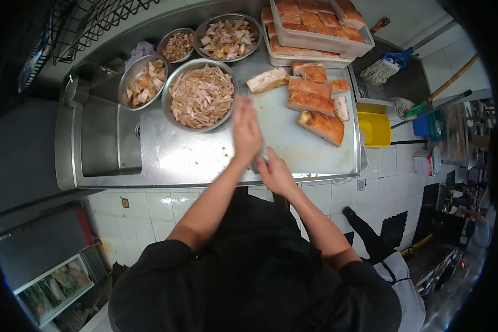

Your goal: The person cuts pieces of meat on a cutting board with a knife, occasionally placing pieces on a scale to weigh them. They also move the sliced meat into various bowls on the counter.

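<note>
My left hand point(245, 130) is stretched out over the left edge of the white cutting board point(282, 146), its fingertips smeared by motion beside the bowl of shredded meat point(202, 97). Close to its palm, my right hand point(276, 173) is closed around the handle of a knife point(263, 150). Only a small grey piece of the blade shows; the left hand hides the rest. On the board lie several pieces of roast pork with reddish-brown skin point(311, 99), one thick piece point(322, 127) nearest me. A paler slab point(268, 81) rests at the upper left of the board.
More steel bowls hold pork chunks point(145, 84), chopped bits point(177, 46) and sliced pieces point(228, 39). Stacked plastic tubs of roast pork point(321, 27) stand at the back right. A sink point(110, 138) is at left, a yellow bin point(374, 128) at right. Another person's leg point(365, 232) shows behind me.
</note>
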`<action>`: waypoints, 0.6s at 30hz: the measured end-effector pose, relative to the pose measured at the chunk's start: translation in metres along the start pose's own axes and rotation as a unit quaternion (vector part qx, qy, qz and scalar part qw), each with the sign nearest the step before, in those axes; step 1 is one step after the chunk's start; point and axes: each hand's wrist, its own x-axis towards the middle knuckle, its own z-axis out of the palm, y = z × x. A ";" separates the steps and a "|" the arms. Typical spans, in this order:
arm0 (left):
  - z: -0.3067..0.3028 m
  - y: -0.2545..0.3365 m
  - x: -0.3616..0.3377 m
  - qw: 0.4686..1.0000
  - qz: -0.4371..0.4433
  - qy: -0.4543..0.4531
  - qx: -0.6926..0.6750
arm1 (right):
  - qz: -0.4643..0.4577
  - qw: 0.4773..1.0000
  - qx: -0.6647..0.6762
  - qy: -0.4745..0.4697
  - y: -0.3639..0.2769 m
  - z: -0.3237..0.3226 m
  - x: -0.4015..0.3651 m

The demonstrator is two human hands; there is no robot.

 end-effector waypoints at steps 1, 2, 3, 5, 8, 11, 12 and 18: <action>-0.023 -0.001 0.029 0.996 -0.058 -0.008 -0.064 | -0.025 1.000 -0.017 -0.007 -0.016 0.009 0.018; -0.040 -0.018 0.053 0.999 -0.025 0.000 0.021 | -0.025 1.000 -0.019 0.000 -0.037 0.015 0.033; -0.055 -0.036 0.076 0.994 0.009 0.008 0.105 | 0.009 0.999 -0.013 -0.034 -0.058 0.018 0.046; -0.080 -0.079 0.114 0.973 0.022 -0.085 0.213 | 0.044 0.997 -0.008 -0.057 -0.066 0.020 0.053; -0.089 -0.091 0.127 0.886 0.054 -0.177 0.425 | -0.031 0.999 -0.004 0.017 -0.051 0.016 0.041; -0.082 -0.108 0.122 0.874 0.043 -0.177 0.450 | 0.051 0.993 -0.098 0.043 -0.040 -0.008 -0.005; -0.082 -0.110 0.117 0.878 0.047 -0.187 0.439 | 0.025 0.985 -0.157 0.073 -0.031 -0.011 -0.020; -0.094 -0.100 0.139 0.915 -0.096 -0.170 0.352 | 0.080 0.944 -0.291 0.133 0.042 -0.038 -0.065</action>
